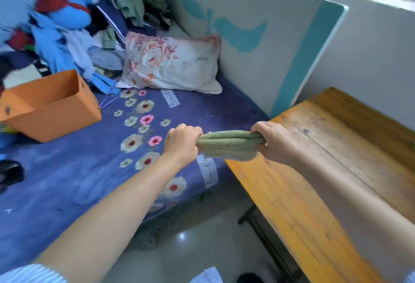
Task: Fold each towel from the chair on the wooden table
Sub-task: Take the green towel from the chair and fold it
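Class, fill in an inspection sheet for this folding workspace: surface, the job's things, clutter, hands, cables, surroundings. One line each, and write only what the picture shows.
Surface: wooden table on the right, its top worn and scratched; nothing seen lying on the visible part.
Job's things: one green towel, bunched lengthwise, held in the air over the table's left edge; the chair is out of view.
Clutter: heap of clothes, orange box and floral pillow, all on the bed.
Hands: left hand grips the towel's left end, right hand grips its right end.
Cables: nothing seen.
Surroundings: bed with blue floral sheet left of the table, white and teal headboard, tiled floor.
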Tool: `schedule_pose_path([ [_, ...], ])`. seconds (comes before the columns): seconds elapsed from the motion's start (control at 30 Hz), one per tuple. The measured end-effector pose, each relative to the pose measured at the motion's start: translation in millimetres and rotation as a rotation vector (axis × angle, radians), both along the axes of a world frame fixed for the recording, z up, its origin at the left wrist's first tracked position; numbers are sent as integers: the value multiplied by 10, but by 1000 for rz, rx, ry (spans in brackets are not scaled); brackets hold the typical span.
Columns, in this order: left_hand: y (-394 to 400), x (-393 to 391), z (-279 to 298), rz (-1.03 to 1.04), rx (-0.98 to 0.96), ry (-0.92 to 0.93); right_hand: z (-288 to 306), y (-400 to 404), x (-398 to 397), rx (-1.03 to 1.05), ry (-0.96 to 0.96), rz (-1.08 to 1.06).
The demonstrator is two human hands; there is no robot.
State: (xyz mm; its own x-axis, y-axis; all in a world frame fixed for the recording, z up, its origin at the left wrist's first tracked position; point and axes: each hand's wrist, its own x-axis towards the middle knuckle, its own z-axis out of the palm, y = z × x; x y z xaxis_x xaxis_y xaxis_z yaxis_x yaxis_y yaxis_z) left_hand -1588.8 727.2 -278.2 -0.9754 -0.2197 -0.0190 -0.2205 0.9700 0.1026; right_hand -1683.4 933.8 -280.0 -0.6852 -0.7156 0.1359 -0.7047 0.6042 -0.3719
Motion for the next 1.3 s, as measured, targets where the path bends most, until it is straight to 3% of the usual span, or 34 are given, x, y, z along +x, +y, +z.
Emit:
schedule_pose_path([
  [0.33,-1590,2193,869,360,-246,131,710,-2108,1524,-140,-99,363],
  [0.53,-2151,2844,956,513,-272,113,826,-3062,1919,-114,-92,494],
  [0.77,-3085,2846,872,644,-225,95,769,-4188,1806,-109,-98,611],
  [1.1,-5004,2052,855,698,-162,115,767,-6174,953,-149,-139,655],
  [1.17,-5216,1953,837,725,-111,152,754,-6395,877,-170,-140,648],
  [1.3,-5883,1701,710,852,238,335,609,-7028,663,-155,-171,622],
])
